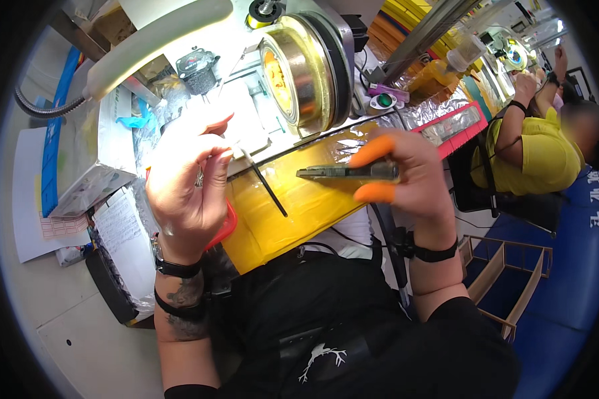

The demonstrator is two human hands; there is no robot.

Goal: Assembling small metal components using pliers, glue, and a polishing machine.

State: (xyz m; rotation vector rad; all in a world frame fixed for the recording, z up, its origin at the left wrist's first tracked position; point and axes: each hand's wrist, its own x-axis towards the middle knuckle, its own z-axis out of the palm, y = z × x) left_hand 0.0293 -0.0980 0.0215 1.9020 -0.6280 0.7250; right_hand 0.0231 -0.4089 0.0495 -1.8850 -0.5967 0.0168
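My left hand (192, 179) is raised under the lamp, thumb and fingertips pinched together. Whatever they hold is too small and overexposed to name; a bit of silvery metal (199, 175) glints by the palm. My right hand (416, 173), with orange finger covers on thumb and finger, grips a dark, flat tool (346, 172) that narrows to a point toward the left. Its exact kind is unclear. Between the hands a thin black rod with a pale end (269, 191) lies over the yellow mat (279, 229).
A large metal-rimmed drum (309, 76) with orange material inside stands behind the mat. The lamp (160, 43) arches over the upper left. A dark lidded jar (196, 70) and papers (123, 246) lie leftward. At right are a pink-red tray (456, 130) and a person in yellow (536, 149).
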